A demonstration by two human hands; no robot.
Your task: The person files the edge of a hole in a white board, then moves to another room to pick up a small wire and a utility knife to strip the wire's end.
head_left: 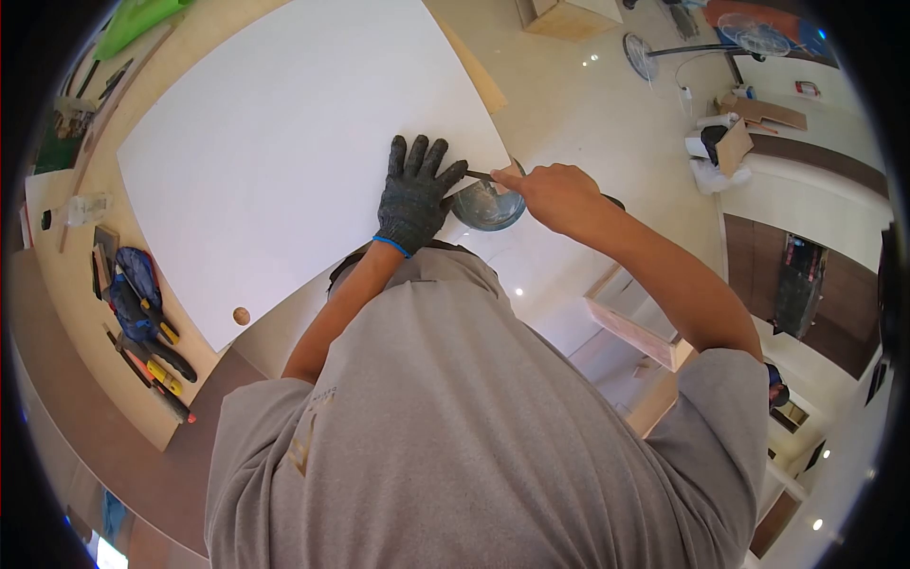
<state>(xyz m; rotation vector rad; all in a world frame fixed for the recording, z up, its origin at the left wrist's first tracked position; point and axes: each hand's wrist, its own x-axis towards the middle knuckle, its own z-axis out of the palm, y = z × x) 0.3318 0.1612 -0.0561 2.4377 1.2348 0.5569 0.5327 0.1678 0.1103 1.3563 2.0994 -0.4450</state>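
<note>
A large white board (284, 142) with a round hole near its lower corner lies in front of me. My left hand (413, 194), in a dark work glove with a blue cuff, rests flat on the board by its right corner, fingers spread. Bare and closed, my right hand (559, 197) grips a thin dark tool that looks like a flat file (480, 175), the index finger stretched along it. The tool's tip meets the board's edge close to my left thumb. Most of its handle is hidden in my palm. Below that corner sits a round bluish tub (490, 211).
Pliers, cutters and other hand tools (147, 313) lie on the wooden worktop (204, 275) at left, near a clear bottle (87, 209). An open wooden drawer box (635, 313) stands on the floor at right. A fan (641, 57) and cardboard scraps (735, 147) are farther off.
</note>
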